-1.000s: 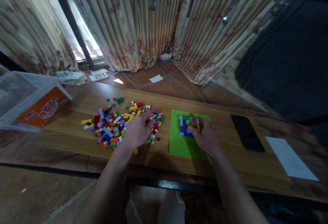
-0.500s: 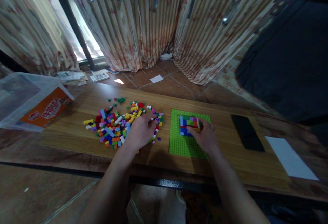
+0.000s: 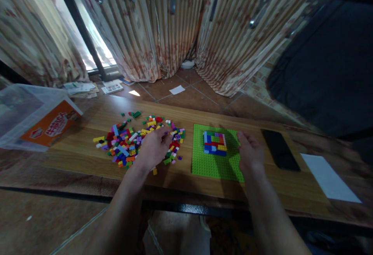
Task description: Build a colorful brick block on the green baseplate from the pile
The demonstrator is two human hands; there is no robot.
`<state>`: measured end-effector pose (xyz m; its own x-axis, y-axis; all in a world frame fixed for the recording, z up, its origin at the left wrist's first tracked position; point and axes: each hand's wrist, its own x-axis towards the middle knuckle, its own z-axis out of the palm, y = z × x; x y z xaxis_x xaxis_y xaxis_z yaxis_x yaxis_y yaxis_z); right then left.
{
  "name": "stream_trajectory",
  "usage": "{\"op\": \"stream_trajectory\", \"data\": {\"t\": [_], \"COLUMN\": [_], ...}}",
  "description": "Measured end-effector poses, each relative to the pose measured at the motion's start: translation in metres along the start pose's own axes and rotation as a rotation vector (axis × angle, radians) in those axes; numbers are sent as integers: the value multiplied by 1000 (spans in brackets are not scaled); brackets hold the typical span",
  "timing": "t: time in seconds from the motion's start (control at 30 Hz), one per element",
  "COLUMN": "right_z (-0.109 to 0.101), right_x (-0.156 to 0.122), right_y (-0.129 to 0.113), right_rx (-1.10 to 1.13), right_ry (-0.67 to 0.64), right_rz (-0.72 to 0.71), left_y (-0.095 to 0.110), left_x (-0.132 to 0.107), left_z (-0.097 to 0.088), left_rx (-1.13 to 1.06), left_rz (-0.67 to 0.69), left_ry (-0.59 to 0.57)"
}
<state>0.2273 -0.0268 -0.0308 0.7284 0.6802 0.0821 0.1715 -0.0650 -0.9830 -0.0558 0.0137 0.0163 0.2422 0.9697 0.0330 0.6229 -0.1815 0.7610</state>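
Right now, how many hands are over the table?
2: the left hand is over the loose bricks, the right hand at the right edge of the green baseplate; no others show.

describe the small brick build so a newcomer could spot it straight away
On the long brown wooden table, find the flat bright-green studded baseplate beside the right hand. On it sits the compact multicoloured plastic brick build. Unlike the loose multicoloured bricks scattered leftward, its pieces form one tight block.
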Motion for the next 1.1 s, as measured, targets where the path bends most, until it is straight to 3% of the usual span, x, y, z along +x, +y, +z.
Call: {"op": "stream_trajectory", "data": {"t": [0.07, 0.13, 0.37, 0.47, 0.73, 0.9, 1.1], "right_z": [4, 8, 33, 44, 73, 87, 90], "right_x": [-7, -20, -72, -83, -79, -77, -77], "right_y": [-9, -19, -36, -32, -19, -17, -20], "right_rx": [6, -51, -278, -370, -561, -668, -697], "right_ry": [47, -1, -484, -609, -634, -611, -641], "right_rz": [-73, -167, -480, -541, -719, -737, -757], "left_y": [0, 0, -2, -3, -5, -7, -5], "left_x": [0, 0, -1, 0, -1, -2, -2], "left_z": [-2, -3, -4, -4, -3, -4, -5], "left_rx": [-2, 23, 81, 90, 82, 73, 92], "left_rz": [14, 20, 19, 12, 33, 7, 3], "left_ry": [26, 49, 93, 98, 61, 65, 80]}}
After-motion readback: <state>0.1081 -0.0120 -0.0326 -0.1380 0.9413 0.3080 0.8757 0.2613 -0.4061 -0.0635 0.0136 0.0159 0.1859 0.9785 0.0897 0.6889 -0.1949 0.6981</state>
